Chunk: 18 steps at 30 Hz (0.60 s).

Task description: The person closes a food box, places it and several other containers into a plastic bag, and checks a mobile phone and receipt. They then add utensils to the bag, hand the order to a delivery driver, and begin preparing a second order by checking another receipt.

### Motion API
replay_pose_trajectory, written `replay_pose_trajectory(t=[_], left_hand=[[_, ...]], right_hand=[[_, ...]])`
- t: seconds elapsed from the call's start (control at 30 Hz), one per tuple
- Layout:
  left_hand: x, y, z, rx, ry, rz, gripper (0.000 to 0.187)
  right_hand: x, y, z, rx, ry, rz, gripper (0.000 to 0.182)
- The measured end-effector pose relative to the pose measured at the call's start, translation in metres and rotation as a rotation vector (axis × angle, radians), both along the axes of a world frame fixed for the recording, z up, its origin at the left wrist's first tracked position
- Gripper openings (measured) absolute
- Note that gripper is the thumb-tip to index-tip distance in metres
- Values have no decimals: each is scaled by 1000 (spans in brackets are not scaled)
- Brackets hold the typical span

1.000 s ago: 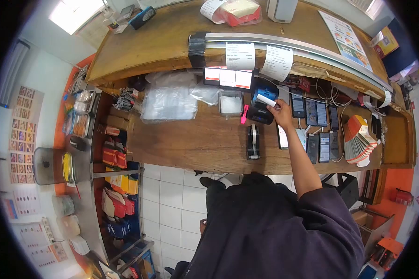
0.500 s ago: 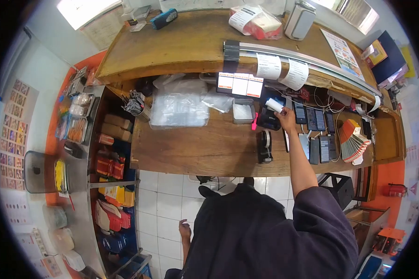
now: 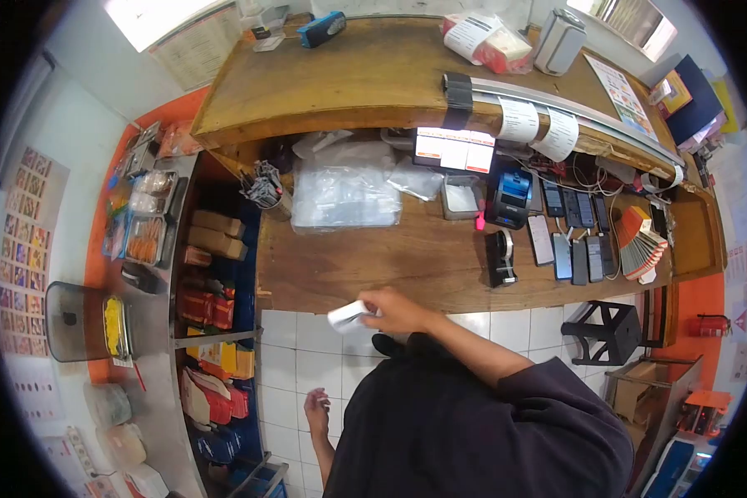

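Note:
A curled white paper receipt is pinched in my right hand, just off the front edge of the wooden counter. Below it, over the tiled floor, my left hand hangs with its fingers loosely apart and nothing in them. On the counter to the right stands a dark receipt printer with a blue front. A black tape dispenser sits in front of the printer.
Several phones lie on the counter's right side beside a fanned stack of cartons. Clear plastic bags and a lit tablet are at the back. A black stool stands on the floor at right; steel shelving is at left.
My right hand has moved from the printer to the left and toward me, bringing the white receipt past the counter's front edge. My left hand still hangs low.

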State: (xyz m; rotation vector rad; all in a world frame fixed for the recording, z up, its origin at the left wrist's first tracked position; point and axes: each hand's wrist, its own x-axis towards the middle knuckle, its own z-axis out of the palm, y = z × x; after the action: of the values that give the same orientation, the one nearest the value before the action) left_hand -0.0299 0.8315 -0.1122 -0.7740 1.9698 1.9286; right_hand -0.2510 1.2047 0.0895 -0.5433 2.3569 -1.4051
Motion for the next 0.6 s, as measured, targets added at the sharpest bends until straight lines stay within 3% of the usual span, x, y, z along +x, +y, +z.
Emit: replay_pose_trajectory(t=[0.1,0.17,0.23,0.3,0.43,0.47,0.5,0.53,0.57,0.6], left_hand=[[-58,14,56,-129,178,-44,25],[-80,19,81,-202,226,-26,26],[-81,7,65,-177,234,48,21],[-76,-14,30,-130,257,117,19],[-116,-47,75,-141,87,-66,13],[-124,-85,38,-371,192,-234,16],[-132,-124,-4,-415,389,-324,18],[-153,-153,-3,-671,301,-491,14],[-177,-173,-3,-704,224,-547,10],[-213,-164,32,-729,105,-540,14]], right_hand=[[-18,-38,-12,-249,72,28,28],[-33,-40,-27,-216,55,-8,39],[-44,-34,-59,-163,134,-111,42],[-54,-19,-103,-143,-57,-150,45],[-49,4,-189,-314,-411,-390,43],[-46,8,-211,-277,-377,-401,40],[-44,9,-227,-242,-342,-398,36],[-44,9,-215,-256,-392,-356,32],[-49,8,-205,-271,-438,-304,29],[-49,4,-212,-263,-394,-299,28]])
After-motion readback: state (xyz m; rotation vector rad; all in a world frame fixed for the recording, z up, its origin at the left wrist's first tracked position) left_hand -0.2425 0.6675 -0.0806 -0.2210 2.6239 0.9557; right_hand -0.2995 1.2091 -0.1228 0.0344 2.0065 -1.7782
